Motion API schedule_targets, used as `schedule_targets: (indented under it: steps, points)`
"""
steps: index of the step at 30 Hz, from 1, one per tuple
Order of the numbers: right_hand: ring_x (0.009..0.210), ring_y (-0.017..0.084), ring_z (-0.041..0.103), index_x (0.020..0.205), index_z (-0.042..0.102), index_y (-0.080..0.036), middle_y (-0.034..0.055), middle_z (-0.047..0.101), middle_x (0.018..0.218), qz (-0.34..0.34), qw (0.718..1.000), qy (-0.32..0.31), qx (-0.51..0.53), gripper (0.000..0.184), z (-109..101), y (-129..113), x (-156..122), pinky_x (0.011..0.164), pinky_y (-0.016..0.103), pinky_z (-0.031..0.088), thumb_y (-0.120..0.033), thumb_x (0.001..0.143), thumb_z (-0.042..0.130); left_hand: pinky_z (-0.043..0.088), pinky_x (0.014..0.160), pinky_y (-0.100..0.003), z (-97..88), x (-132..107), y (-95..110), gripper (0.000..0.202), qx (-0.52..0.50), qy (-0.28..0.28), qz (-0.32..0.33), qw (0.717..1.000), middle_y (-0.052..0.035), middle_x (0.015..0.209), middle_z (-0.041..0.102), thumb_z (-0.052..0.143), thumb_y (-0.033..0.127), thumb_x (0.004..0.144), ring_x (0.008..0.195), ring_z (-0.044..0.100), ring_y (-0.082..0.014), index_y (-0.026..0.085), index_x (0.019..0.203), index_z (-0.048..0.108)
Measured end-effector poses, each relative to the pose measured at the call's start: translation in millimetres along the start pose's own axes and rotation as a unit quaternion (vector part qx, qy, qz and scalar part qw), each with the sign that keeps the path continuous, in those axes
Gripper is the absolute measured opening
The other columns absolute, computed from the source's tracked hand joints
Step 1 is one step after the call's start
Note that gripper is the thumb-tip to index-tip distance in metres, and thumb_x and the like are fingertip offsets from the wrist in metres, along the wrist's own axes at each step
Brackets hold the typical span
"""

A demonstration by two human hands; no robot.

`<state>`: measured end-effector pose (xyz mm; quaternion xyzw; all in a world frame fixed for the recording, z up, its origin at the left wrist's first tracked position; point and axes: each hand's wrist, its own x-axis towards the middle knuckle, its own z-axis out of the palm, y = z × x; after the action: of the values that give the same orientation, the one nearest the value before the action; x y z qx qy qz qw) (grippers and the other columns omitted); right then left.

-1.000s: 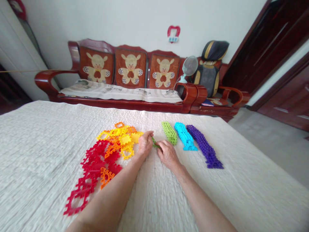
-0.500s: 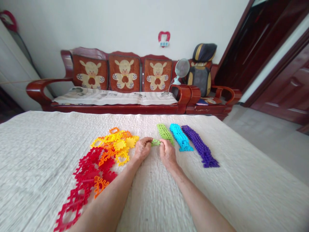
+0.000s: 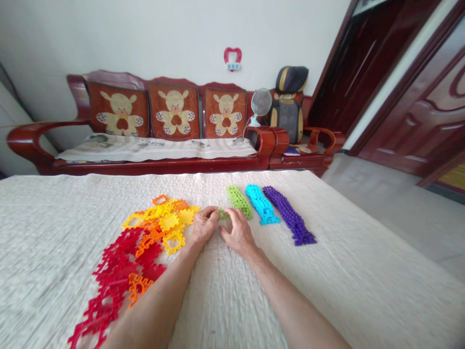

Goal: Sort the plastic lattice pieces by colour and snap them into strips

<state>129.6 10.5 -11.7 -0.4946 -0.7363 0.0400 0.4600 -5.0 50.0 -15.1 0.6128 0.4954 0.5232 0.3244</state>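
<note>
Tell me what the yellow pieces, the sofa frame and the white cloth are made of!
Yellow pieces: probably plastic, smooth, with even color and neat toothed edges.
Sofa frame: looks like varnished wood, going by its glossy red-brown surface.
White cloth: fabric, matte, with a crinkled surface; which fiber, I can't tell.

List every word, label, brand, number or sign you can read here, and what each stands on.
No text can be read anywhere.
Sofa cover: grey printed marks, too blurred to tell if they are words.
Chair front: pale marks, too small to make out.
Green piece in the left hand: no lettering can be made out.
</note>
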Motion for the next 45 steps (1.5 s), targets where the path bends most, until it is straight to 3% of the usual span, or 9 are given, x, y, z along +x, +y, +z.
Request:
schedule_targets:
  steps: [14,17,22,45]
  points:
    - [0.099,0.026,0.055,0.115,0.055,-0.016,0.0111,0.061,0.102,0.009,0.996,-0.031,-0.080,0.034,-4,1,-2,0.090,0.041,0.047,-0.015,0.081,0.054,0.048,0.066,-0.022,-1.9,-3,4,0.024,-0.009,-0.074,0.019,0.997,0.0003,0.073,0.070,0.053,0.032,0.078,0.070,0.062,-0.0141,0.018,0.078,0.072]
    - [0.102,0.026,0.055,0.119,0.054,-0.014,0.0125,0.061,0.106,0.006,0.996,-0.014,-0.088,0.036,-13,11,-1,0.092,0.040,0.045,-0.015,0.083,0.052,0.049,0.068,-0.023,-1.1,-3,4,0.027,-0.010,-0.052,0.012,0.999,-0.0003,0.074,0.071,0.053,0.038,0.080,0.073,0.064,-0.0153,0.018,0.079,0.072]
    - [0.106,0.027,0.052,0.121,0.053,-0.013,0.0149,0.058,0.111,0.046,0.986,0.071,-0.141,0.039,-31,34,0,0.093,0.044,0.044,-0.014,0.082,0.050,0.049,0.063,-0.023,1.4,0,-2,0.027,-0.008,-0.023,-0.013,1.000,-0.0001,0.069,0.069,0.054,0.034,0.076,0.067,0.063,-0.0146,0.018,0.088,0.072]
    - [0.100,0.027,0.051,0.116,0.056,-0.013,0.0135,0.057,0.105,0.049,0.977,0.062,-0.198,0.046,-32,47,-5,0.089,0.043,0.044,-0.003,0.073,0.046,0.047,0.058,-0.023,4.5,1,-8,0.026,-0.019,-0.012,-0.027,0.999,0.0003,0.064,0.067,0.054,0.030,0.073,0.063,0.062,-0.0141,0.018,0.086,0.073]
